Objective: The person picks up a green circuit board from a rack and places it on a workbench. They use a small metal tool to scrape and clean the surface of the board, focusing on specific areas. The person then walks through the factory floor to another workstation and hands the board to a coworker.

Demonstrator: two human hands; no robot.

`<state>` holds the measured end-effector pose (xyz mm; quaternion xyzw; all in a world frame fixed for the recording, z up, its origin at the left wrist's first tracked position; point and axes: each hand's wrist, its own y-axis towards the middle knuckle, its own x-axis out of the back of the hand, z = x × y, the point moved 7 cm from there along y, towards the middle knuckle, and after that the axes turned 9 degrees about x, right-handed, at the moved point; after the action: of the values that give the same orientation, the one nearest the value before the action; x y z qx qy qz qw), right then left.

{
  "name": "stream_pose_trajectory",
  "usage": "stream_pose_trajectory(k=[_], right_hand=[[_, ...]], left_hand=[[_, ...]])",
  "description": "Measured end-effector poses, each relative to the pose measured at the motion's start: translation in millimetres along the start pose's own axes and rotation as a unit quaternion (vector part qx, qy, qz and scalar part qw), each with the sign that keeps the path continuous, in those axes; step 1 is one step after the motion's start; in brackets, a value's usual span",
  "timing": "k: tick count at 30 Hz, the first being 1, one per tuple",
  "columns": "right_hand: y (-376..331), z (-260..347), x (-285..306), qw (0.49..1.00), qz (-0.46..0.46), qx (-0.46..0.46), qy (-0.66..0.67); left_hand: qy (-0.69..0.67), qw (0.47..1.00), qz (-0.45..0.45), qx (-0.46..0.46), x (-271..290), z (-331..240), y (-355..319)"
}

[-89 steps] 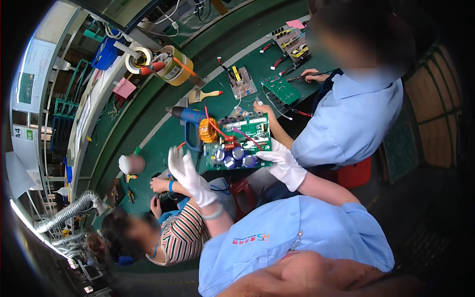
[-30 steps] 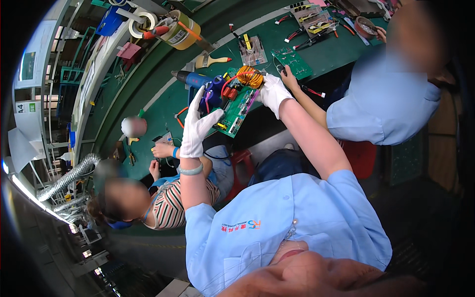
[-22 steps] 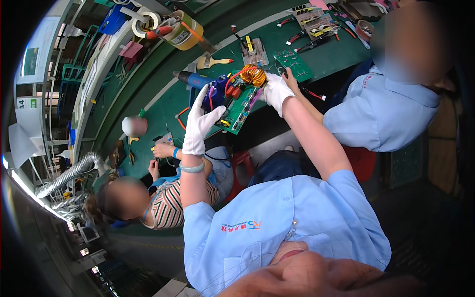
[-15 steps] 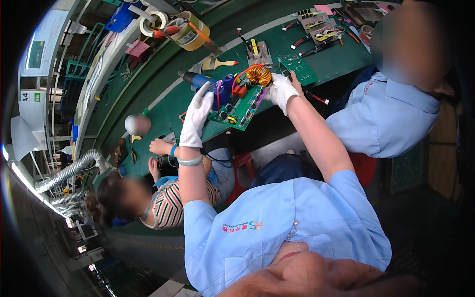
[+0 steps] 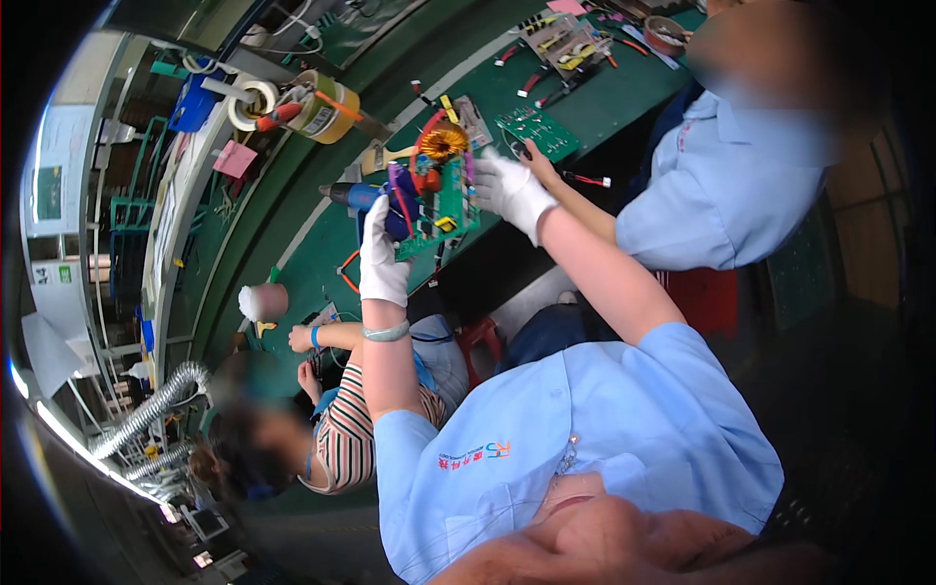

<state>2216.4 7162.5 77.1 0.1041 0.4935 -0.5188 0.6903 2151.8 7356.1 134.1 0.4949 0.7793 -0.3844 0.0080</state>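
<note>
A green circuit board (image 5: 458,200) is held up tilted above the bench between my two white-gloved hands. It carries a copper-wound ring coil (image 5: 444,142), dark blue wound parts and red wires. My left hand (image 5: 382,261) is closed on its left edge, fingers pointing up beside the blue parts. At its right edge, my right hand (image 5: 515,193) grips with the fingertips against the side, partly hidden by the board. Behind my left hand lies a blue tool with a dark nozzle (image 5: 353,195). A brush (image 5: 380,158) lies behind the board.
Another green board (image 5: 538,133) is under a co-worker's hand (image 5: 538,162) at right. Boards with wires (image 5: 565,44) lie farther back. At left, a second co-worker's hands (image 5: 304,338) work near a white-topped pot (image 5: 265,302). A yellow bucket (image 5: 327,107) holds tools near the shelf.
My view has shifted, so the bench appears farther left. The board has turned more upright between my hands, and my right hand has moved from behind the ring coil down along the right edge.
</note>
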Motion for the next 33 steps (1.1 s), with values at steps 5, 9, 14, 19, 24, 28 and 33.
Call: stream_pose_trajectory(k=[5,9,14,19,24,28,33], right_hand=[[-100.0,-16.4,-30.2,0.707,0.155,0.522,-0.452],[-145.0,-27.7,-81.8,0.586,0.16,0.564,-0.56],[-145.6,-18.9,-92.3,0.591,0.154,0.541,-0.578],[-139.2,-20.1,-87.5,0.596,0.143,0.534,-0.582],[-144.9,-14.6,-86.7,0.598,0.143,0.517,-0.595],[-145.2,-11.2,-79.5,0.617,0.138,0.517,-0.577],[-148.3,-7.7,-80.6,0.613,0.133,0.51,-0.588]], left_hand=[[0.006,0.998,-0.016,-0.06,-0.3,-5.2,-2.1],[0.017,0.994,0.018,-0.109,-0.6,-17.0,3.6],[0.006,0.994,-0.015,-0.106,3.9,-20.5,-2.2],[0.049,0.99,-0.069,-0.113,0.1,-17.8,-6.5],[0.03,0.988,-0.022,-0.148,-8.4,-15.4,-6.8],[0.025,0.991,-0.006,-0.133,-12.0,-12.4,-3.6],[0.041,0.988,-0.01,-0.151,-20.7,-15.6,-11.7]])
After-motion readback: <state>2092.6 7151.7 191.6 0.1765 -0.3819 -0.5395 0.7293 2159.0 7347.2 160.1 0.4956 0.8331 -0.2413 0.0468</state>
